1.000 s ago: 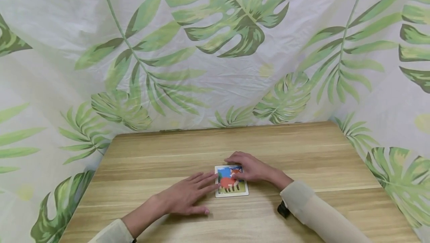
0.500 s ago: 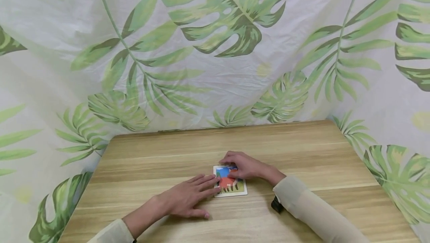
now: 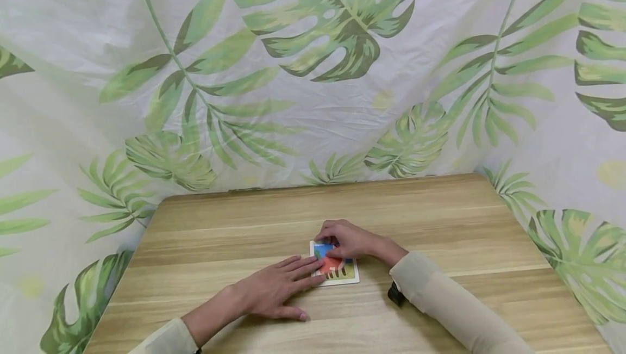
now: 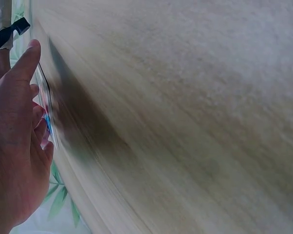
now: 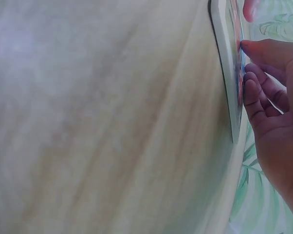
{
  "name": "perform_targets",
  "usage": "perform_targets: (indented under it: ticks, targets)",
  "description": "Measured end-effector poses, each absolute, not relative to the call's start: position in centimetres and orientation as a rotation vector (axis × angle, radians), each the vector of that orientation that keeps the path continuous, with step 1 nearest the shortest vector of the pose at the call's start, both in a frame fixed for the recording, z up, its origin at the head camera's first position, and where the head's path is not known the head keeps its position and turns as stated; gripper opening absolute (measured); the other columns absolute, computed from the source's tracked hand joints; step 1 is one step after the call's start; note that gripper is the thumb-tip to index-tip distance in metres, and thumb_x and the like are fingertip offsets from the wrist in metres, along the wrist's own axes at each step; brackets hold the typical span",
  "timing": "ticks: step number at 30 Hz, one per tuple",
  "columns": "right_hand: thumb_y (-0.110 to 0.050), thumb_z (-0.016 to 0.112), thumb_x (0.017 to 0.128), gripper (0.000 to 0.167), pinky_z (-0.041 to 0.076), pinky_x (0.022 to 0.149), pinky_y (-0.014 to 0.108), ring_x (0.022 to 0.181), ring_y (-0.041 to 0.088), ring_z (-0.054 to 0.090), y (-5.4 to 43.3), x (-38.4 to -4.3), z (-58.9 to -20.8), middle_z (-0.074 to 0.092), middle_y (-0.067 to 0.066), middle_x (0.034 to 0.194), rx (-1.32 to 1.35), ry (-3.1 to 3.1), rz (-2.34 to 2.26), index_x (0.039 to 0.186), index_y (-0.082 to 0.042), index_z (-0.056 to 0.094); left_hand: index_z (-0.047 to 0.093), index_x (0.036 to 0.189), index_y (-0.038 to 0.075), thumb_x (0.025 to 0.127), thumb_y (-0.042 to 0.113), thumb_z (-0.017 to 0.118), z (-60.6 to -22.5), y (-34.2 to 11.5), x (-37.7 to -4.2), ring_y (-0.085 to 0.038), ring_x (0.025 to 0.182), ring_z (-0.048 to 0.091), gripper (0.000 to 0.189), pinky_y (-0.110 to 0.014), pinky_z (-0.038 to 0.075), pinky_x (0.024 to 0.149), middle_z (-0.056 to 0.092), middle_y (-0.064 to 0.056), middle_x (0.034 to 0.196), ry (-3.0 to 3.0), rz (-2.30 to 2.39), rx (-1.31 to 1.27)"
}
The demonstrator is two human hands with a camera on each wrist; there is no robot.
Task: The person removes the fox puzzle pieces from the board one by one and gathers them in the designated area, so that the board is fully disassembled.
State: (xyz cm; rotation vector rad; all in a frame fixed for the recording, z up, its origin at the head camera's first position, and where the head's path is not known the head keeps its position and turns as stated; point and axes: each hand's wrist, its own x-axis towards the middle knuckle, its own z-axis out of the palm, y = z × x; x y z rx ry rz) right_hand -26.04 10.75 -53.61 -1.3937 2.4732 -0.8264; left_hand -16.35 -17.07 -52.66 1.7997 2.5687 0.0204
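Note:
A small square picture puzzle (image 3: 344,271) lies flat on the wooden table, with a white border, an orange striped animal and blue sky. From the left, my left hand (image 3: 271,289) reaches over its left edge, fingers straight and fingertips on the picture, thumb apart over the wood. My right hand (image 3: 349,241) arches over the top of the picture and hides its upper right part. In the right wrist view, its thumb and bent fingers (image 5: 252,95) meet the picture's face at separate spots, beside the thick white edge (image 5: 226,68) of the puzzle.
The wooden table (image 3: 220,234) ends at a back edge against a leaf-printed cloth (image 3: 313,98). A small black device (image 3: 396,294) sits under the right sleeve (image 3: 440,299).
My right hand has slid left across the top of the picture, covering the animal's head. The left fingertips have moved slightly farther onto the picture.

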Motion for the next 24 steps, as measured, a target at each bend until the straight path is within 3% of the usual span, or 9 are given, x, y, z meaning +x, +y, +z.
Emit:
perform_targets:
  ticks: [24]
  targets:
    - [-0.011, 0.077, 0.091, 0.028, 0.047, 0.077, 0.019, 0.087, 0.006, 0.053, 10.0, -27.1, -53.1, 0.062, -0.006, 0.100, -1.412, 2.442, -0.694, 0.119, -0.014, 0.078, 0.033, 0.168, 0.018, 0.107, 0.068, 0.040, -52.8, -17.1, -16.2, -0.028, 0.162, 0.024, 0.080, -0.047, 0.031, 0.128, 0.023, -0.011, 0.176, 2.548, -0.071, 1.804]
